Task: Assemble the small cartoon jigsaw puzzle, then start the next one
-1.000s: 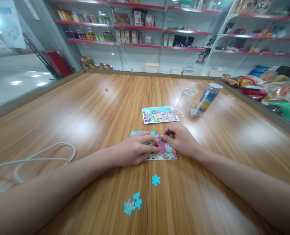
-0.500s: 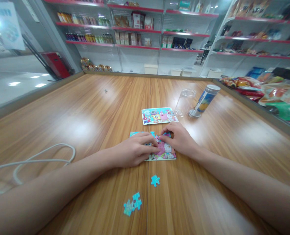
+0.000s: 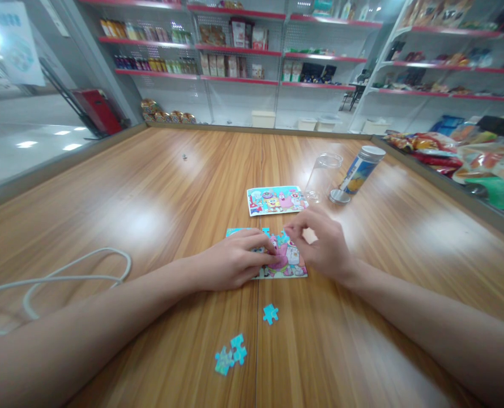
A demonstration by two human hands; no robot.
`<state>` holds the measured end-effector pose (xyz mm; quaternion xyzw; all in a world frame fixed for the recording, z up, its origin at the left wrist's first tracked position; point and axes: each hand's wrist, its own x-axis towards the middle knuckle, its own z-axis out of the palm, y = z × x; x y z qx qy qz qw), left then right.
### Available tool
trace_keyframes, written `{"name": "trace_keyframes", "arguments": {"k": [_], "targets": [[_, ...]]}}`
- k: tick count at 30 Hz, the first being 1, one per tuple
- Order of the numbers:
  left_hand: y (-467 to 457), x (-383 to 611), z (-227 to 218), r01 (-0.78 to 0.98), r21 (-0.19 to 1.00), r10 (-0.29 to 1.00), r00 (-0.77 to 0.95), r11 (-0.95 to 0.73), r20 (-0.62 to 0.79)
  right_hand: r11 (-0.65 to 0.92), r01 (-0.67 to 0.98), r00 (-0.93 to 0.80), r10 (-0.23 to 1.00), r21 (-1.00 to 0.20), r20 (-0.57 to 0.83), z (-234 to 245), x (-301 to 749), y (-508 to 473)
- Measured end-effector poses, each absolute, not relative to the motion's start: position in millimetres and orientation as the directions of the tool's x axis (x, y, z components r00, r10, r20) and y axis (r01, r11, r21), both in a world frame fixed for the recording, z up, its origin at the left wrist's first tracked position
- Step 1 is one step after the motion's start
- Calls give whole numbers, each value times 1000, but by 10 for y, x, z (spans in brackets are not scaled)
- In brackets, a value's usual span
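The jigsaw puzzle (image 3: 295, 262), partly put together with a pink cartoon figure on it, lies on the wooden table. My left hand (image 3: 230, 259) lies over its left part, fingers stretched out and touching the pink area. Just above the puzzle's right edge, my right hand (image 3: 326, 243) has thumb and index finger pinched together; whatever may be between them cannot be made out. Behind the puzzle is a picture card (image 3: 275, 201) with the same cartoon scene. Closer to me lie a loose blue puzzle piece (image 3: 270, 314) and two more pieces, a puzzle piece (image 3: 238, 348) and a paler puzzle piece (image 3: 223, 361), touching each other.
A clear plastic cup (image 3: 323, 177) and a blue-and-yellow can (image 3: 359, 171) stand back right, with a round metal lid (image 3: 339, 196) by the can. A white cable (image 3: 82, 279) loops at left. Packaged snacks (image 3: 430, 150) lie beyond the right edge; shelves (image 3: 239, 51) stand behind.
My right hand has lifted off the puzzle's upper right part and moved a little right, its fingers curled into a pinch. My left hand has stayed in place.
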<state>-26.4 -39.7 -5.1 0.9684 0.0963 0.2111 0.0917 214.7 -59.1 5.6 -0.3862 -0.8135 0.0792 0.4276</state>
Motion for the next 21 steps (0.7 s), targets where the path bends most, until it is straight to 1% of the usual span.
{"name": "trace_keyframes", "arguments": {"k": [2, 3, 4, 7, 9, 10, 14, 16, 17, 18, 19, 21], "targets": [[-398, -263, -58, 143, 213, 220, 889, -967, 403, 666, 572, -465, 744, -479, 480, 31, 2137, -556], [-399, -263, -60, 141, 212, 219, 887, -967, 407, 658, 573, -499, 753, -488, 430, 18, 2132, -540], [-400, -263, -61, 140, 213, 218, 885, -967, 411, 651, 572, -507, 759, -500, 408, 6, 2129, -528], [-404, -260, -54, 134, 213, 213, 887, -968, 409, 635, 561, -483, 772, -531, 413, -25, 2125, -518], [-406, -257, -41, 139, 210, 215, 890, -968, 402, 640, 542, -467, 768, -545, 438, -35, 2128, -525], [-407, -256, -35, 141, 209, 217, 890, -968, 401, 653, 531, -452, 758, -541, 471, -33, 2131, -530], [-402, -255, -23, 147, 212, 222, 891, -966, 395, 699, 504, -291, 690, -507, 663, 26, 2157, -564], [-400, -256, -26, 149, 222, 229, 891, -964, 393, 722, 502, -240, 645, -476, 725, 74, 2177, -605], [-401, -256, -28, 150, 229, 232, 890, -962, 392, 749, 485, -269, 619, -452, 738, 96, 2185, -634], [-402, -256, -30, 151, 238, 237, 889, -960, 392, 782, 454, -341, 595, -427, 728, 115, 2189, -671], [-404, -256, -32, 151, 247, 241, 889, -957, 390, 821, 402, -447, 562, -405, 695, 129, 2185, -713], [-409, -255, -34, 151, 261, 248, 884, -954, 397, 881, 272, -697, 457, -386, 553, 141, 2153, -807]]}}
